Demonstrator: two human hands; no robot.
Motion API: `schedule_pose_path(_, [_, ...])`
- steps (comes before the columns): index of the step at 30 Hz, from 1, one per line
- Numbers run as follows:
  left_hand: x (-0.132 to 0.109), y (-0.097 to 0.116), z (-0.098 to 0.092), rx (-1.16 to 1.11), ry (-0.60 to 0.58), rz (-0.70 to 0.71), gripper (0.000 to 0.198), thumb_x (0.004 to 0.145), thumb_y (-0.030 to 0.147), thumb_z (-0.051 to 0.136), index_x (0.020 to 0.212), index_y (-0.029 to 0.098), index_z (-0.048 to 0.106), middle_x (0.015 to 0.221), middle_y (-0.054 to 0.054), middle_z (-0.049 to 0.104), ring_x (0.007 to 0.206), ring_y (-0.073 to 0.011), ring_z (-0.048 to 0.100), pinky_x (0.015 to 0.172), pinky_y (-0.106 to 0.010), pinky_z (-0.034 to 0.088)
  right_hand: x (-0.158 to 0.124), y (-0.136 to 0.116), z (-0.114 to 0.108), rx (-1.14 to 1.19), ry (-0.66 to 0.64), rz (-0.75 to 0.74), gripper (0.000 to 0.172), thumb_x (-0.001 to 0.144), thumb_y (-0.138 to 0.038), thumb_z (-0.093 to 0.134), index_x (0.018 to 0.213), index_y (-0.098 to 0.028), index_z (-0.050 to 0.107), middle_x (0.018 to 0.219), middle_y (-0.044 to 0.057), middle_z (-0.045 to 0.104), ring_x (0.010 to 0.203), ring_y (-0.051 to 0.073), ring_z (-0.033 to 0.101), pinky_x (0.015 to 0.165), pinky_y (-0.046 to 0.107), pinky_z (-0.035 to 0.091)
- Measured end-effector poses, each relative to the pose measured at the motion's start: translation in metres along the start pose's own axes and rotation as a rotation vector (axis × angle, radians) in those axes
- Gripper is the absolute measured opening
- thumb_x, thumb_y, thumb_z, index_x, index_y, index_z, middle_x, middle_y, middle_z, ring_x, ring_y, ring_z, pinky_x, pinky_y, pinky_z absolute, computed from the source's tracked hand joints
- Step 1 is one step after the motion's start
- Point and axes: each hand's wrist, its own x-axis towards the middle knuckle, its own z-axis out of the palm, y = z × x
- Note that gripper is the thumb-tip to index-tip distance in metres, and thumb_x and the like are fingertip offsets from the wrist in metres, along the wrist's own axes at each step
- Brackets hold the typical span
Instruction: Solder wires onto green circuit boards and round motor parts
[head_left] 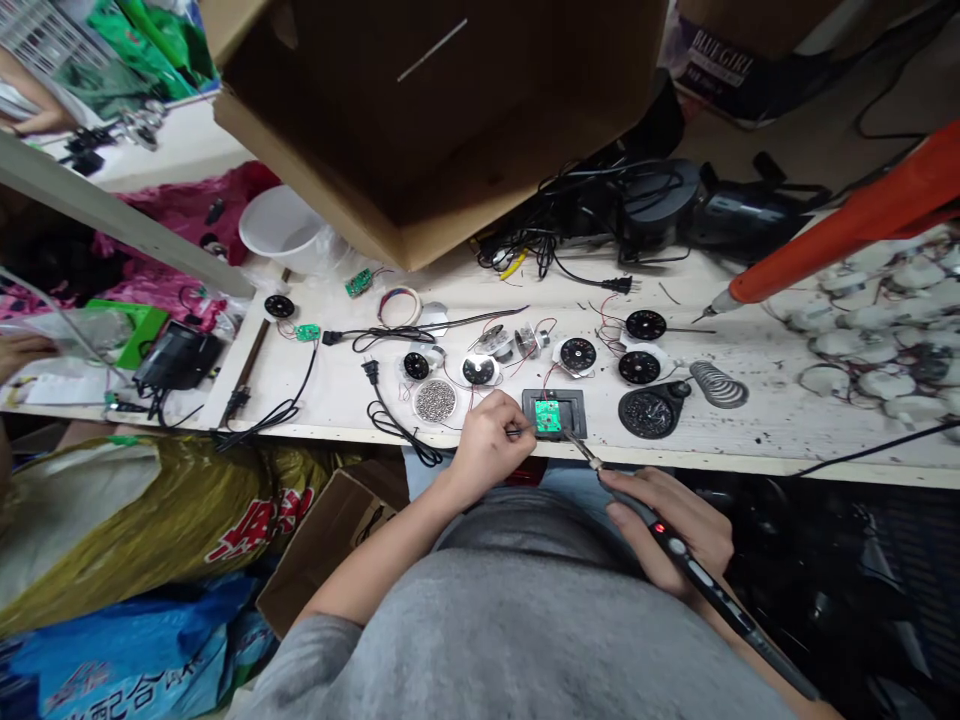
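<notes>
Gripping a soldering iron (694, 572) like a pen, the person's right hand (671, 525) came in from the near edge of the bench (780, 400), thumb and fingers wrapped around the dark handle, where a small red light glowed. The tip pointed at the lower right corner of a green circuit board (548, 415), though from where I stood I couldn't tell whether it touched. That board lay in a black holder (576, 410) at the front of the bench, between the two hands, with red wires running up from it towards a lamp part with a black perforated disc (577, 354). The left hand (491, 438) was just beside the holder's left side, fingertips pinched on a thin dark strand, too small to make out properly. Left of that hand stood a round dish of metal pellets (435, 401), with a black power cord (391, 418) snaking past it to the bench edge. To the holder's right sat a round black dish (646, 412) and a metal coil (720, 385). Behind everything, a big cardboard box (300, 150) gaped open; an orange-handled tool (840, 238) slanted in from the right, above a crowd of white round parts (862, 345).
</notes>
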Motion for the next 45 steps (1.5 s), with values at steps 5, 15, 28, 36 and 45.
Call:
schedule_pose_path(5, [-0.001, 0.001, -0.001, 0.021, 0.006, -0.006, 0.018, 0.074, 0.004, 0.068, 0.064, 0.019, 0.066, 0.075, -0.001, 0.062, 0.066, -0.0121, 0.058, 0.061, -0.023, 0.049, 0.000, 0.002, 0.006, -0.006, 0.019, 0.003, 0.034, 0.094, -0.018, 0.066, 0.125, -0.030, 0.073, 0.087, 0.001, 0.077, 0.068, 0.020, 0.071, 0.057, 0.032, 0.058])
schedule_pose_path(15, [0.000, -0.001, -0.008, 0.046, -0.048, 0.015, 0.016, 0.080, 0.008, 0.067, 0.069, 0.019, 0.067, 0.079, -0.002, 0.064, 0.067, -0.0126, 0.059, 0.061, -0.023, 0.050, 0.003, -0.005, 0.011, 0.028, 0.011, 0.059, 0.037, 0.093, -0.016, 0.067, 0.127, -0.031, 0.072, 0.096, 0.000, 0.078, 0.074, 0.018, 0.072, 0.066, 0.031, 0.059])
schedule_pose_path(28, [0.016, 0.001, -0.013, 0.149, -0.153, 0.027, 0.018, 0.072, 0.004, 0.065, 0.063, 0.018, 0.059, 0.072, -0.001, 0.057, 0.062, -0.0122, 0.053, 0.062, -0.025, 0.045, 0.010, -0.008, 0.015, 0.041, -0.066, 0.056, 0.028, 0.097, -0.014, 0.064, 0.121, -0.027, 0.070, 0.088, 0.001, 0.073, 0.070, 0.015, 0.066, 0.064, 0.029, 0.057])
schedule_pose_path(36, [0.025, 0.001, -0.020, 0.158, -0.257, 0.073, 0.017, 0.073, 0.004, 0.064, 0.066, 0.018, 0.061, 0.076, -0.002, 0.059, 0.066, -0.0134, 0.055, 0.065, -0.025, 0.046, 0.011, -0.008, 0.018, 0.051, -0.071, 0.067, 0.028, 0.097, -0.012, 0.064, 0.121, -0.026, 0.069, 0.091, 0.002, 0.073, 0.073, 0.016, 0.068, 0.066, 0.030, 0.056])
schedule_pose_path(45, [0.034, 0.008, -0.022, 0.180, -0.324, -0.008, 0.017, 0.072, 0.003, 0.064, 0.063, 0.017, 0.062, 0.074, 0.000, 0.061, 0.062, -0.0110, 0.053, 0.062, -0.023, 0.044, 0.010, -0.004, 0.017, 0.004, -0.051, 0.052, 0.029, 0.097, -0.015, 0.064, 0.122, -0.028, 0.071, 0.090, 0.001, 0.075, 0.074, 0.018, 0.071, 0.066, 0.030, 0.059])
